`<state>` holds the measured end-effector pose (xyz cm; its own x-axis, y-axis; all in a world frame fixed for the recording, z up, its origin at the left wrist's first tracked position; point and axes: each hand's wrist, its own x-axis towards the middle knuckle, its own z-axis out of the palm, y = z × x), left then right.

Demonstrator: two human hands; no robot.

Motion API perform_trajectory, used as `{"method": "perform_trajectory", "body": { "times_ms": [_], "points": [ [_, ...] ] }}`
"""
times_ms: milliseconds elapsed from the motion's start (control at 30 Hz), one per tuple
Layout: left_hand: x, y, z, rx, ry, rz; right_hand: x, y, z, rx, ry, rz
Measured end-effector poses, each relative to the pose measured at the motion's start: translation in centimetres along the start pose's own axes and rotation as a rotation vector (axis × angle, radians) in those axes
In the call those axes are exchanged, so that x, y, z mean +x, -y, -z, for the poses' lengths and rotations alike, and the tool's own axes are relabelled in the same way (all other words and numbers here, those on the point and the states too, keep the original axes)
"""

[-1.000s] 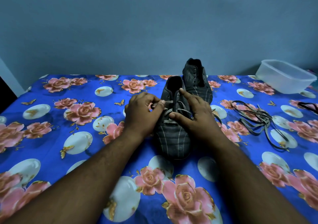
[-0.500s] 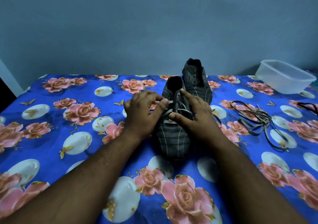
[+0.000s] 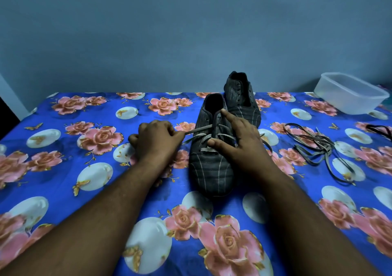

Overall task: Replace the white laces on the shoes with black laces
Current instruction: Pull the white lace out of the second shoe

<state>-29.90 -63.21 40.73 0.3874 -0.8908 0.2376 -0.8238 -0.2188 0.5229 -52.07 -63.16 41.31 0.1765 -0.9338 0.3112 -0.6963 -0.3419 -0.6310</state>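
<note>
Blue floral cloth (image 3: 63, 169) covers a worktop against a grey-blue wall, carrying two dark shoes, one clear tub (image 3: 350, 94) and loose laces (image 3: 318, 146); the left hand (image 3: 157, 142) grips a pale lace (image 3: 197, 130) on the near shoe (image 3: 210, 169), which the right hand (image 3: 237, 142) presses on with fingers spread.

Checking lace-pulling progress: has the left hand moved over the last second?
Yes. The left hand, gripping the white lace, has pulled leftward away from the near shoe, which stayed put under the right hand.
</note>
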Motion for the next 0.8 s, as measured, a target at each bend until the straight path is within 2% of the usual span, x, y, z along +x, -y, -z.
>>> {"method": "perform_trajectory", "body": {
  "times_ms": [133,200,267,367,600,667,800],
  "points": [
    [-0.1,-0.3,0.1,-0.036,-0.06,-0.054,0.1,0.0,0.0,0.002,-0.001,-0.006],
    [-0.6,-0.8,0.0,-0.205,-0.082,-0.202,0.0,0.1,0.0,0.012,-0.009,0.002],
    [-1.3,-1.5,0.1,-0.358,-0.028,-0.377,0.0,0.1,0.0,0.008,-0.008,0.008],
    [-1.9,-2.2,-0.1,-0.361,0.001,-0.472,0.1,0.0,0.0,-0.006,-0.002,0.007],
    [-1.7,-2.1,-0.3,-0.364,-0.063,-0.402,0.1,-0.1,0.0,0.004,-0.005,0.014],
    [-1.4,-2.0,-0.5,-0.306,-0.078,-0.283,0.1,0.0,0.0,0.007,-0.004,0.013],
    [-0.2,-0.8,-1.1,-0.196,0.064,-0.003,0.0,0.1,0.1,0.009,-0.001,0.014]
  ]
}}
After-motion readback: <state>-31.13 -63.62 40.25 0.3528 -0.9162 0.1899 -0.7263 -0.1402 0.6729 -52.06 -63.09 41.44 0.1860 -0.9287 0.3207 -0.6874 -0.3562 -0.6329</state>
